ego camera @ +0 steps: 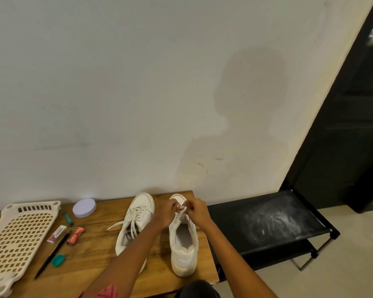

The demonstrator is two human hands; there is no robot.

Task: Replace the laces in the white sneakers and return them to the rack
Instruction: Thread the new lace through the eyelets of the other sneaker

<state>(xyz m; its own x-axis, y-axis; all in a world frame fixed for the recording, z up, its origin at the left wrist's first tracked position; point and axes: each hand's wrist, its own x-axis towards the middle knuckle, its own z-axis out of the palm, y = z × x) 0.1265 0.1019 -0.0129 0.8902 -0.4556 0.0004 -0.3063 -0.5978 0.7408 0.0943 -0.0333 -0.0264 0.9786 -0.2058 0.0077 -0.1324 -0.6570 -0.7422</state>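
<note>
Two white sneakers on worktop [91, 263], toes to wall, heels toward person. Left hand [166, 214] and right hand [197, 211] meet over the right sneaker [184, 250], near its toe-end eyelets; both pinch the lace [182, 209] between curled fingertips. Lace end too small to make out. Shoe's long axis runs straight away from the person, so lacing likely proceeds heelward, toward the body. Right sneaker: tongue area open, only a few front rows threaded. Left sneaker [136, 222] just beside it, laced further, ends [116, 225] trailing loose. Rack [271, 222] stands right of worktop, nearer the right hand.
</note>
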